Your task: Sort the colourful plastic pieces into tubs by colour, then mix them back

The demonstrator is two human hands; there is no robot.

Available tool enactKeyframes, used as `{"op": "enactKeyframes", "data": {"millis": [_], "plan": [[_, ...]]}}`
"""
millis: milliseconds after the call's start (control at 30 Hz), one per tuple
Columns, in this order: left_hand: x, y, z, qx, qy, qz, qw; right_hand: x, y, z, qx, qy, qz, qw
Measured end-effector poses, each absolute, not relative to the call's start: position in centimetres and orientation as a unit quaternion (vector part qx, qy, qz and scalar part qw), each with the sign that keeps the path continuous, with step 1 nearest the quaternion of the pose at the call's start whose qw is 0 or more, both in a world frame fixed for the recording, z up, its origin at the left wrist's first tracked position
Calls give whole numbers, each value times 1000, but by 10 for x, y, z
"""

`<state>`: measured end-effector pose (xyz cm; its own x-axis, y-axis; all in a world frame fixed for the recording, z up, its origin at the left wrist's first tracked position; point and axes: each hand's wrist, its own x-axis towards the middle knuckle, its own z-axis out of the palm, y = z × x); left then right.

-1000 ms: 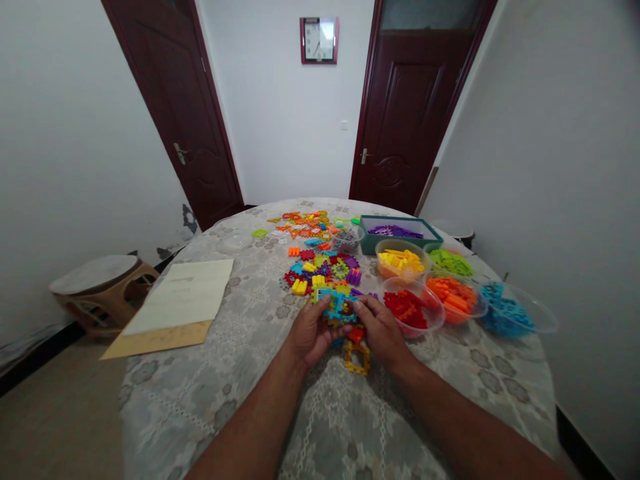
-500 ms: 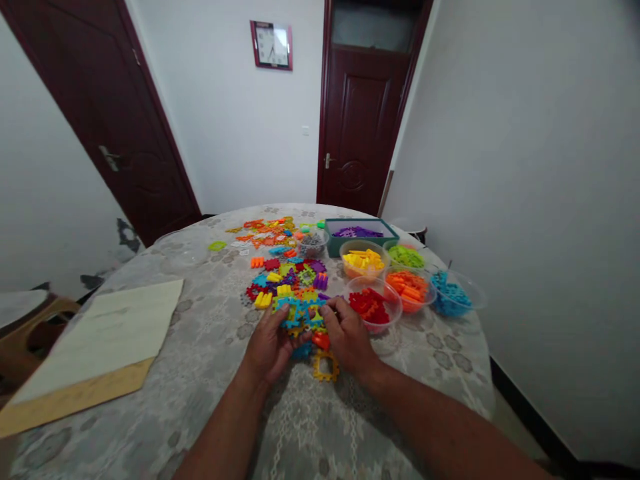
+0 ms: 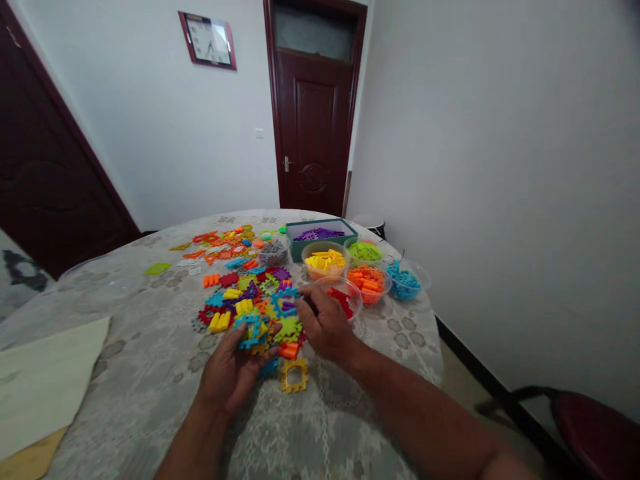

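**Blue frame [image 3: 275, 305], held by one edge**

It hangs from the right hand [image 3: 327, 325], thumb and fingers pinching its near corner; so slight a hold could let it twist loose. Left of it, the left hand [image 3: 233, 373] is closed around a block [image 3: 251, 331], which might slip if those fingers slacken. Between and below the hands lie a green piece [image 3: 289, 329], an orange clip [image 3: 289, 350] and a yellow square [image 3: 283, 380], which a dropping wrist could scatter. Just beyond the right hand, the red bowl [image 3: 356, 312] risks a knock from the knuckles.
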<state>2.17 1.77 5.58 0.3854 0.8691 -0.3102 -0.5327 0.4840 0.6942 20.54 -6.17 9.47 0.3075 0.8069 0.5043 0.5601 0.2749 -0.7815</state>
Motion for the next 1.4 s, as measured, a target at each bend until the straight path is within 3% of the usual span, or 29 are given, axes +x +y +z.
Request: {"op": "enactKeyframes", "data": {"millis": [200, 433, 533, 633, 800, 933, 1033, 1167, 1400], "plan": [[22, 16, 57, 275, 339, 440, 785, 310, -80, 132, -725, -372, -122, 566], [24, 11, 53, 263, 302, 428, 810, 406, -119, 106, -870, -239, -248, 353], [25, 9, 51, 270, 292, 427, 812, 423, -123, 90, -904, -220, -232, 282], [25, 8, 48, 281, 279, 431, 811, 427, -122, 82, -912, -228, -214, 266], [25, 9, 43, 295, 267, 425, 813, 387, -108, 92, -852, -347, -183, 347], [26, 8, 45, 328, 269, 416, 804, 301, -97, 101, -735, -523, -27, 431], [27, 6, 50, 359, 289, 410, 787, 232, -86, 100, -648, -631, 81, 420], [27, 10, 50, 400, 318, 399, 761, 181, -65, 91, -617, -659, 117, 413], [25, 8, 49, 407, 315, 352, 782, 174, -56, 73, -645, -591, 195, 445]]}}
